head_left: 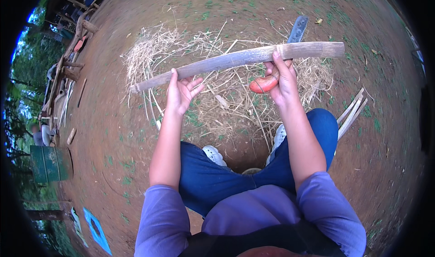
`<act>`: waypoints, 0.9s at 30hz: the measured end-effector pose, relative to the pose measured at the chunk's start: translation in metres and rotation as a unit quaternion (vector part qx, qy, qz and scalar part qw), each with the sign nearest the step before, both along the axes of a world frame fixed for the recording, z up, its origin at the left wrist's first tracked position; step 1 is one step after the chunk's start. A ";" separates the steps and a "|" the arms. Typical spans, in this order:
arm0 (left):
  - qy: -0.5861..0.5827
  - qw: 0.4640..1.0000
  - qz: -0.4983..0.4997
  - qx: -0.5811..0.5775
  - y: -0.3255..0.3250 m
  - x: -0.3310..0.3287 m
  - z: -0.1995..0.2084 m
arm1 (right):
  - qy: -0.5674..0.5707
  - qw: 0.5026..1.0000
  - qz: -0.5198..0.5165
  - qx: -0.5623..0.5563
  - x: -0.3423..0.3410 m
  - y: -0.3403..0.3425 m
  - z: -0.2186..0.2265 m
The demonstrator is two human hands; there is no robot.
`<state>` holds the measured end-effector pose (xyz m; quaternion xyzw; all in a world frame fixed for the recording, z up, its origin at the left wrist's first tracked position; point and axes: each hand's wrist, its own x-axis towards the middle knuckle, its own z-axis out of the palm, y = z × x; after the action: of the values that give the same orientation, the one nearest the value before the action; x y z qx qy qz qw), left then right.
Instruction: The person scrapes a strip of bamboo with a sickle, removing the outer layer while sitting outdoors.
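Note:
A long, greyish split-bamboo slat is held up crosswise in front of me, tilted so its right end is higher. My left hand supports it near the left end, thumb against its face and the other fingers loosely spread below. My right hand pinches the slat under its thumb toward the right end. The same hand also grips a machete by its curved orange-red handle. The machete's dark blade passes behind the slat and sticks out above it, pointing away from me.
Dry shavings lie scattered on the dirt between and beyond my feet. Pale split strips rest by my right knee. At left are a green drum, a log railing, a blue sheet and a person farther off.

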<state>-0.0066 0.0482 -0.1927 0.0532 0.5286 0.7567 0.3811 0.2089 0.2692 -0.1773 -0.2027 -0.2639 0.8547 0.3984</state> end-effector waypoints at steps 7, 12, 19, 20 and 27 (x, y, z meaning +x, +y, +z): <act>0.423 0.845 -0.193 -0.266 0.010 0.026 -0.011 | -0.033 0.996 -0.051 0.064 0.013 0.019 0.003; 0.629 0.762 -0.089 -0.128 0.038 0.079 0.008 | -0.073 0.994 -0.022 0.079 0.011 0.005 0.002; 0.563 0.804 -0.149 -0.119 0.054 0.080 -0.005 | -0.071 0.991 0.059 0.094 0.007 -0.025 0.014; 0.574 0.794 -0.148 -0.132 0.052 0.076 -0.001 | -0.071 0.991 0.055 0.095 0.007 -0.029 0.020; 0.516 0.847 0.127 -0.012 0.020 0.027 0.026 | -0.095 0.987 0.077 0.106 0.008 -0.028 0.012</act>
<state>0.0202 0.0684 -0.1662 0.3635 0.6606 0.6553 -0.0455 0.2169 0.2410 -0.1658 -0.2187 -0.4046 0.8267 0.3242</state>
